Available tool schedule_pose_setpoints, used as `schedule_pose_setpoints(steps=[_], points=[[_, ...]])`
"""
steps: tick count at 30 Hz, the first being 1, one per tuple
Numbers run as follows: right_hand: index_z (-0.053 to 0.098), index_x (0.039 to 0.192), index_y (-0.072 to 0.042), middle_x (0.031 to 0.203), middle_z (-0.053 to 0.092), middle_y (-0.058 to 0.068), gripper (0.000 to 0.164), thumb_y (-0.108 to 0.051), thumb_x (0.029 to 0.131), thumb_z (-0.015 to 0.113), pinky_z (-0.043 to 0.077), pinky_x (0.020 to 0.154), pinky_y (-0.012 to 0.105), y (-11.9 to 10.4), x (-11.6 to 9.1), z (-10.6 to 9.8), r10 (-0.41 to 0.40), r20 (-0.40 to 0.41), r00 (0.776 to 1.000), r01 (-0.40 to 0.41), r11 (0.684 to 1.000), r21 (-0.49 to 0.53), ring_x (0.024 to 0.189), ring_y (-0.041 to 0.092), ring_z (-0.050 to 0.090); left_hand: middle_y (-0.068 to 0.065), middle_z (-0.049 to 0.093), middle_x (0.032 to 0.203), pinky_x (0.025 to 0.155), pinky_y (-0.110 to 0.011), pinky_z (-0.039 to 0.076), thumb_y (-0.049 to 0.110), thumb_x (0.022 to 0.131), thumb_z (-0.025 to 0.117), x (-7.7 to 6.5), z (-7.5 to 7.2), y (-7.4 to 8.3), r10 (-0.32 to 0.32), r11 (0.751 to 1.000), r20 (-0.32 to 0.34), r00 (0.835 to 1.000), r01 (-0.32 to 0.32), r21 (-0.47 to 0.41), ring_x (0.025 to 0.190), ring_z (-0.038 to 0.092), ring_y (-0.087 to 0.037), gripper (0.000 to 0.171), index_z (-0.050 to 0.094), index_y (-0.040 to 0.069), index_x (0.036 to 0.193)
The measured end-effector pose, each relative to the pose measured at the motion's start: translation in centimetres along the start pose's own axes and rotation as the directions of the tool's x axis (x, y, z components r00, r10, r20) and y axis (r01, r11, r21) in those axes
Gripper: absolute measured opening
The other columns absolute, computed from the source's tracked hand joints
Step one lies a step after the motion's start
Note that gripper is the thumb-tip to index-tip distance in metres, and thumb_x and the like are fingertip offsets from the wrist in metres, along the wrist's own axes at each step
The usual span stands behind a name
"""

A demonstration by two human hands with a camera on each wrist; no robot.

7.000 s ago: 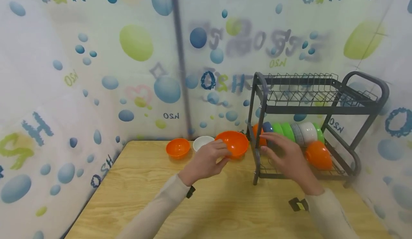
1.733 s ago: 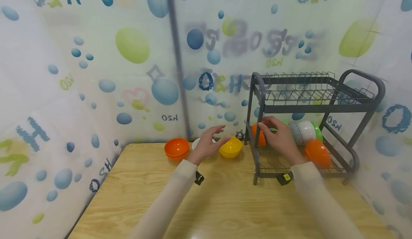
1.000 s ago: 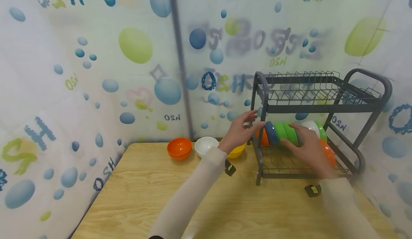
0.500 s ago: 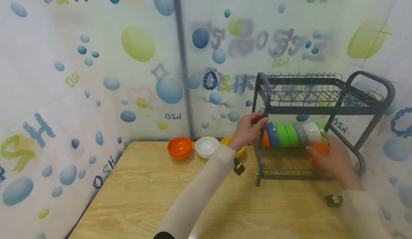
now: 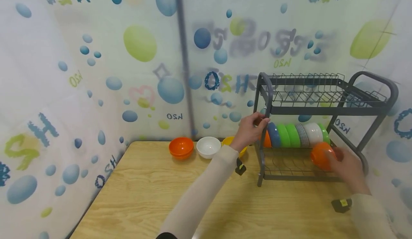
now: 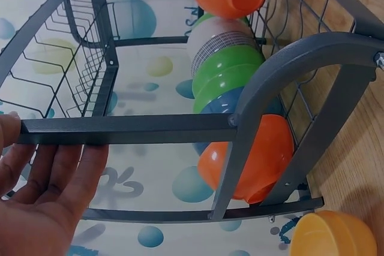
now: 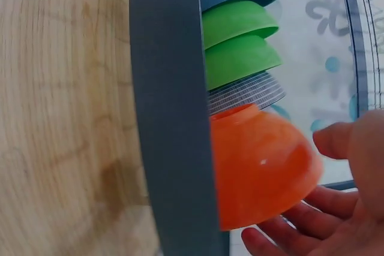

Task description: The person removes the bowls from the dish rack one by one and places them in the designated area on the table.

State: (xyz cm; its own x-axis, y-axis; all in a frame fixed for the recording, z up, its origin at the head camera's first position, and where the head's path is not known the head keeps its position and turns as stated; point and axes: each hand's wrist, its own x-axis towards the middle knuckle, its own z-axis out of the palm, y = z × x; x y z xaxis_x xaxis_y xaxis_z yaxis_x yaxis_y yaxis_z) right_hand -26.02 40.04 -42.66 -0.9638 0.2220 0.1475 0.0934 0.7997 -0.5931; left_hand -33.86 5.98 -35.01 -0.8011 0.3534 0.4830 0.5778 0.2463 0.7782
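My left hand point(image 5: 249, 131) grips the upper left part of the dark two-tier dish rack point(image 5: 322, 110). In the left wrist view, the thumb lies over a bar and the fingers pass beneath it. My right hand point(image 5: 349, 167) holds an orange bowl point(image 5: 320, 156) by its rim at the rack's lower right, the bowl tilted with its foot facing left. The right wrist view has the fingers point(image 7: 312, 220) behind the rim and the thumb at the bowl's side. Behind it, a row of bowls stands on edge: orange, blue point(image 5: 273, 134), green point(image 5: 282, 136), patterned, white point(image 5: 312, 135) and green.
Left of the rack, stacked orange bowls point(image 5: 181, 147), a white bowl point(image 5: 208, 147) and a yellow bowl point(image 5: 227, 141), partly hidden by my left hand, stand at the back of the wooden table point(image 5: 145, 189). The wire upper tier point(image 5: 302, 96) overhangs the row of bowls.
Seven seconds ago, an orange bowl was at my left hand; orange bowls now stand stacked at left. My left hand has moved to the rack; my right hand has moved right to the orange bowl.
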Motion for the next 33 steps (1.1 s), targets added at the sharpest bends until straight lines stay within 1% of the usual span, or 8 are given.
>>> schedule_pose_setpoints(steps=[4, 7, 9, 11, 18, 24, 30, 33], points=[[0.043, 0.14, 0.018, 0.135, 0.047, 0.045, 0.073, -0.048, 0.109, 0.033, 0.047, 0.087, 0.065, 0.48, -0.07, 0.09, 0.02, 0.021, 1.0, -0.019, 1.0, -0.009, 0.112, 0.055, 0.051, -0.006, 0.073, 0.099, 0.07, -0.017, 0.052, 0.032, 0.107, 0.057, -0.08, 0.01, 0.05, -0.001, 1.0, 0.004, 1.0, 0.001, 0.002, 0.085, 0.064, -0.007, 0.026, 0.069, 0.01, 0.114], [0.046, 0.139, 0.017, 0.133, 0.051, 0.044, 0.071, -0.047, 0.11, 0.033, 0.051, 0.079, 0.054, 0.48, 0.02, 0.17, 0.035, 0.024, 0.999, -0.035, 0.999, 0.008, 0.106, 0.051, 0.055, -0.006, 0.073, 0.099, 0.068, -0.017, 0.052, 0.033, 0.107, 0.056, -0.13, -0.02, -0.02, -0.005, 1.0, 0.001, 1.0, 0.005, 0.006, 0.085, 0.063, -0.007, 0.026, 0.068, 0.011, 0.114], [0.048, 0.138, 0.016, 0.131, 0.053, 0.042, 0.069, -0.046, 0.11, 0.034, 0.049, 0.075, 0.044, 0.45, 0.11, 0.3, 0.038, 0.015, 0.999, -0.038, 0.999, 0.02, 0.104, 0.048, 0.056, -0.006, 0.073, 0.099, 0.068, -0.017, 0.052, 0.032, 0.107, 0.056, -0.14, -0.06, -0.1, -0.001, 1.0, -0.001, 1.0, 0.001, 0.012, 0.086, 0.064, -0.008, 0.026, 0.068, 0.011, 0.115], [0.05, 0.137, 0.015, 0.132, 0.054, 0.042, 0.067, -0.045, 0.11, 0.035, 0.046, 0.074, 0.039, 0.49, 0.18, 0.44, 0.038, 0.0, 0.999, -0.038, 0.999, 0.025, 0.105, 0.048, 0.057, -0.006, 0.074, 0.099, 0.068, -0.017, 0.053, 0.033, 0.107, 0.056, -0.12, -0.07, -0.19, 0.005, 1.0, -0.005, 1.0, -0.005, 0.02, 0.086, 0.065, -0.008, 0.026, 0.068, 0.011, 0.115], [0.052, 0.135, 0.014, 0.137, 0.052, 0.041, 0.068, -0.046, 0.109, 0.035, 0.044, 0.075, 0.038, 0.72, 0.09, 0.42, 0.07, 0.001, 0.998, -0.07, 0.996, 0.046, 0.108, 0.049, 0.055, -0.013, 0.075, 0.103, 0.068, -0.017, 0.053, 0.032, 0.107, 0.056, -0.06, 0.06, -0.33, 0.026, 1.0, -0.002, 1.0, -0.026, 0.0, 0.085, 0.066, -0.008, 0.027, 0.068, 0.009, 0.115], [0.053, 0.135, 0.013, 0.136, 0.052, 0.041, 0.068, -0.047, 0.109, 0.035, 0.04, 0.074, 0.035, 0.59, 0.07, 0.38, 0.081, -0.005, 0.997, -0.081, 0.996, 0.043, 0.108, 0.048, 0.054, -0.008, 0.075, 0.102, 0.07, -0.016, 0.053, 0.034, 0.107, 0.056, -0.13, 0.11, -0.22, 0.014, 1.0, -0.011, 1.0, -0.014, 0.0, 0.087, 0.066, -0.007, 0.028, 0.069, 0.011, 0.116], [0.053, 0.135, 0.013, 0.135, 0.053, 0.04, 0.067, -0.046, 0.109, 0.036, 0.042, 0.075, 0.038, 0.3, 0.07, 0.4, 0.1, -0.004, 0.995, -0.1, 0.993, 0.056, 0.106, 0.046, 0.054, -0.007, 0.074, 0.1, 0.067, -0.017, 0.055, 0.035, 0.106, 0.056, -0.26, 0.21, -0.25, 0.005, 1.0, -0.022, 1.0, -0.005, -0.005, 0.086, 0.066, -0.008, 0.029, 0.069, 0.011, 0.117], [0.051, 0.138, 0.012, 0.136, 0.052, 0.04, 0.07, -0.05, 0.109, 0.034, 0.043, 0.074, 0.037, 0.59, 0.1, 0.43, 0.109, 0.01, 0.994, -0.11, 0.99, 0.083, 0.107, 0.045, 0.054, -0.007, 0.074, 0.1, 0.066, -0.017, 0.054, 0.035, 0.106, 0.057, -0.28, 0.31, -0.22, 0.0, 1.0, -0.022, 1.0, 0.0, -0.006, 0.086, 0.066, -0.008, 0.029, 0.069, 0.011, 0.117]])
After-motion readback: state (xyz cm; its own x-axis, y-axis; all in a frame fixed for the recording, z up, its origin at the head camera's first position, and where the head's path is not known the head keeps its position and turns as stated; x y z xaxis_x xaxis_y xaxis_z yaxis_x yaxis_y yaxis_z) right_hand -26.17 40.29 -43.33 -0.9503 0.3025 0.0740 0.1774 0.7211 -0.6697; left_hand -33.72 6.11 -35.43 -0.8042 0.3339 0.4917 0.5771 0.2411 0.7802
